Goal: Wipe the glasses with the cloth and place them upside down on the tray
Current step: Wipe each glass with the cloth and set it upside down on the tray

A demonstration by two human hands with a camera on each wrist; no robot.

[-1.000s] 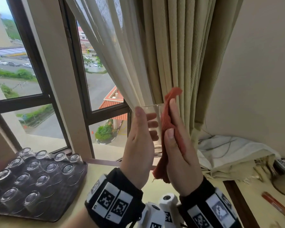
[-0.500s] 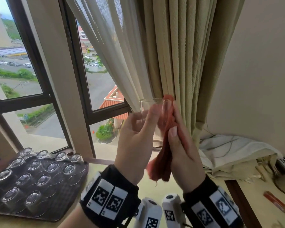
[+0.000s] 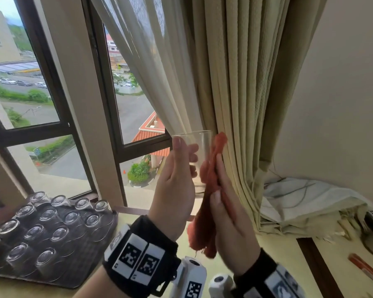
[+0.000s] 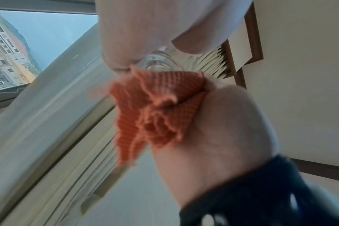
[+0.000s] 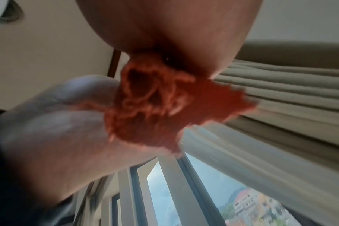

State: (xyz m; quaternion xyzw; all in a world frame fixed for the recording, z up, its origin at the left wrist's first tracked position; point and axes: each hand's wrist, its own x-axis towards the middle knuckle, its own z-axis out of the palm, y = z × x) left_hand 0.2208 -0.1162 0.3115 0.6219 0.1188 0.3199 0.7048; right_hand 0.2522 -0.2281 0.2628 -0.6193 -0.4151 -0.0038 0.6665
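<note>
The glass [image 3: 204,147] is clear and smooth, with a thick glossy base. The cloth [image 4: 157,110] is orange-red with a ribbed weave, matt, and frayed at its edges. On the left, the dark tray [image 3: 88,263] has a finely textured matt surface, and the upturned glasses [image 3: 57,214] on it shine. The heavy curtain [image 3: 235,82] is coarse beige fabric; the sheer curtain [image 3: 159,72] beside it is thin and pale. The window frame [image 3: 35,131] is dark and smooth. The counter [image 3: 274,250] is pale yellow with a dull sheen.

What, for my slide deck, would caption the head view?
Left hand holds a clear glass while the right hand presses an orange cloth against it.
</note>
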